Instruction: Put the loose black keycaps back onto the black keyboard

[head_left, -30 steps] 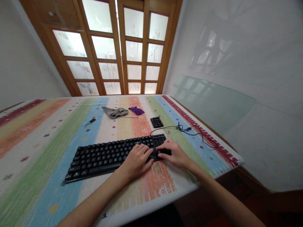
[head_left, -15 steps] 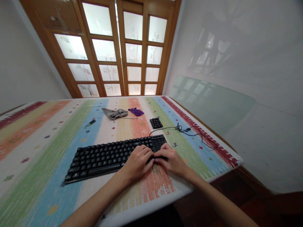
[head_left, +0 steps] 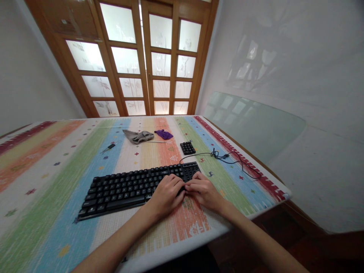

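A black keyboard point(head_left: 122, 189) lies tilted across the striped tablecloth. Its number pad area point(head_left: 191, 172) at the right end shows small dark stubs where keycaps would sit. My left hand point(head_left: 169, 191) is closed over the front edge near that end, fingers bent over the keys and thumb in front. Against it, my right hand point(head_left: 203, 191) is closed at the front right corner, its fingers and thumb drawn together. The fingertips of both hands meet, and whether anything small is between them is hidden. Behind the keyboard sits a block of black keycaps point(head_left: 187, 148).
A grey cloth point(head_left: 138, 136) and a purple cloth point(head_left: 163, 134) lie further back, with a thin rod point(head_left: 156, 142) before them. At left is a small black-handled tool point(head_left: 109, 147). The keyboard's cable point(head_left: 218, 154) tangles on the right, near the table's edge.
My right fingers and thumb have come closer together, covering the dark gap seen between them before. My left hand and the keyboard stay in place.
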A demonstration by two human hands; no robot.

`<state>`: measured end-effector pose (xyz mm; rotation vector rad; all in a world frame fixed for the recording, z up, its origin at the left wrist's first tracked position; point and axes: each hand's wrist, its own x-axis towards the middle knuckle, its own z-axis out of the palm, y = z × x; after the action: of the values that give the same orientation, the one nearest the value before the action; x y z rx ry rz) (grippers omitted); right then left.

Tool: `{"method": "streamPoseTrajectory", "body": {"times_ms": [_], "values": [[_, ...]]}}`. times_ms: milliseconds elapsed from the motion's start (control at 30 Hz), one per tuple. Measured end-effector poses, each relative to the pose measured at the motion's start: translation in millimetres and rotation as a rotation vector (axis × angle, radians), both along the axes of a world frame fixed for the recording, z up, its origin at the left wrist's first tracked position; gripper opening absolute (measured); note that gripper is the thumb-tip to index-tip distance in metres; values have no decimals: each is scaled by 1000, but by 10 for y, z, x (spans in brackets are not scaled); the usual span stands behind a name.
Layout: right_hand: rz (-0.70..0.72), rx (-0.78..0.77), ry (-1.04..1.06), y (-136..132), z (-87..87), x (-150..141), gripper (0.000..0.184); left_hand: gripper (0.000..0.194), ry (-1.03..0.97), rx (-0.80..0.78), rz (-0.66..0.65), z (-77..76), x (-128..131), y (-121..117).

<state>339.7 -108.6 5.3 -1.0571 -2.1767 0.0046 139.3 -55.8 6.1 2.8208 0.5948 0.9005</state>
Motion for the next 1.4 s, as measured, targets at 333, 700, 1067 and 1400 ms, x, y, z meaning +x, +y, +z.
{"method": "streamPoseTrajectory", "body": {"times_ms": [333,700,1067,1400], "values": [[-79,140,-272,-64,31,-71,19,9,-23,-8,-8,-52,28,-1],[-123,126,-334,-162,38,-180,19,8,-39,14,-7,-71,36,6],[-106,103,-248,-120,-30,-140,12,9,-24,-4,3,-98,53,11],[-59,-98,-214,-38,146,-35,16,9,68,90,17,-100,60,-22]]}}
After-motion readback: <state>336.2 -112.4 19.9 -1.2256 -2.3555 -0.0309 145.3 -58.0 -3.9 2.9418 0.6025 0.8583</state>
